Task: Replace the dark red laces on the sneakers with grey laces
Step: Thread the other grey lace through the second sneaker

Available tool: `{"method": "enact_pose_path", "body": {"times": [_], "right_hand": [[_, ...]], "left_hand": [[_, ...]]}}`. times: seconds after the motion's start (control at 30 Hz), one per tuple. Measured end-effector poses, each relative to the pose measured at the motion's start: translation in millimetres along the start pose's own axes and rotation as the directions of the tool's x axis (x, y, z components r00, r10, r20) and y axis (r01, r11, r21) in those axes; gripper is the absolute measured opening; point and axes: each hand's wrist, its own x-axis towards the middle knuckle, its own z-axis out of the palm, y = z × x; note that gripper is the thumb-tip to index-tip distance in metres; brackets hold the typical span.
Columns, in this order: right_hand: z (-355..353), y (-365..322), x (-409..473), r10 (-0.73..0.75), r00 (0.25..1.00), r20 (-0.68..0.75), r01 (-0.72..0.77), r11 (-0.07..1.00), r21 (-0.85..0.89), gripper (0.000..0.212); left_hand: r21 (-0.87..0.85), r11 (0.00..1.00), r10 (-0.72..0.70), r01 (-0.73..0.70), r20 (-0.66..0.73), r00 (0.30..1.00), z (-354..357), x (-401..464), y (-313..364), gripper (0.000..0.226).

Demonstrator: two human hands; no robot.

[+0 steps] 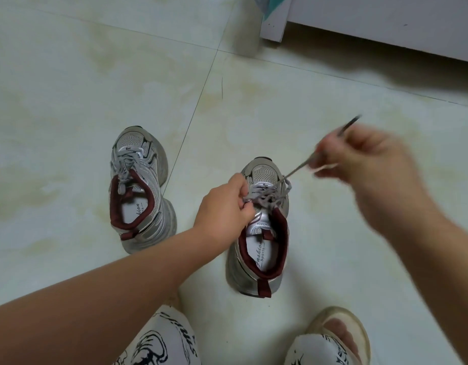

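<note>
Two silver-grey sneakers with dark red lining stand on the tiled floor. The left sneaker [138,188] carries grey laces with the ends lying over its tongue. The right sneaker [262,246] has a grey lace [269,198] threaded loosely through its eyelets. My left hand [225,206] pinches one lace strand at the shoe's left side. My right hand [359,159], blurred, is raised to the right of the shoe and holds the other lace end taut, its dark tip [351,123] sticking out past the fingers. No dark red lace is in view.
A white cabinet base [372,25] runs along the upper right, with a gap under it. My knees in patterned white trousers [162,338] and a beige slipper [340,330] fill the bottom edge. Pale floor tiles [69,75] spread left and ahead.
</note>
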Motion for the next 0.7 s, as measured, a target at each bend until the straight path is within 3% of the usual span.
{"method": "enact_pose_path", "body": {"times": [0.1, 0.23, 0.37, 0.43, 0.53, 0.6, 0.7], "right_hand": [[-15.2, -28.3, 3.0, -0.099, 0.993, -0.059, 0.100, 0.995, 0.010, 0.027], [-1.8, -15.8, -0.6, 0.039, 0.998, -0.054, -0.035, 0.997, 0.068, 0.027], [-4.6, -6.3, 11.6, 0.199, 0.978, -0.060, -0.191, 0.975, 0.117, 0.026], [-6.4, -1.6, 16.6, 0.232, 0.971, -0.053, -0.222, 0.964, 0.150, 0.026], [-7.5, 6.0, 20.5, 0.288, 0.958, 0.001, -0.281, 0.933, 0.226, 0.025], [-10.2, 10.7, 22.1, 0.313, 0.949, 0.027, -0.309, 0.911, 0.274, 0.023], [-14.3, 19.7, 24.9, 0.344, 0.939, 0.024, -0.336, 0.895, 0.293, 0.022]], "left_hand": [[0.036, 0.999, 0.019, -0.018, -0.026, 0.999, -1.7, -2.3, 0.0, 0.013], [0.255, 0.962, 0.106, -0.094, -0.035, 0.994, -3.7, -6.0, 0.6, 0.009], [0.380, 0.836, 0.440, -0.396, -0.033, 0.897, 2.1, -10.1, -5.1, 0.010], [0.435, 0.789, 0.509, -0.435, -0.065, 0.858, 6.5, -4.8, -1.3, 0.014], [0.492, 0.816, 0.341, -0.303, 0.012, 0.940, 8.3, 10.0, 14.1, 0.026], [0.428, 0.868, 0.233, -0.250, 0.093, 0.968, 7.9, 20.7, 15.2, 0.025], [0.255, 0.940, 0.203, -0.228, 0.121, 0.972, 4.9, 25.9, 16.6, 0.011]]}}
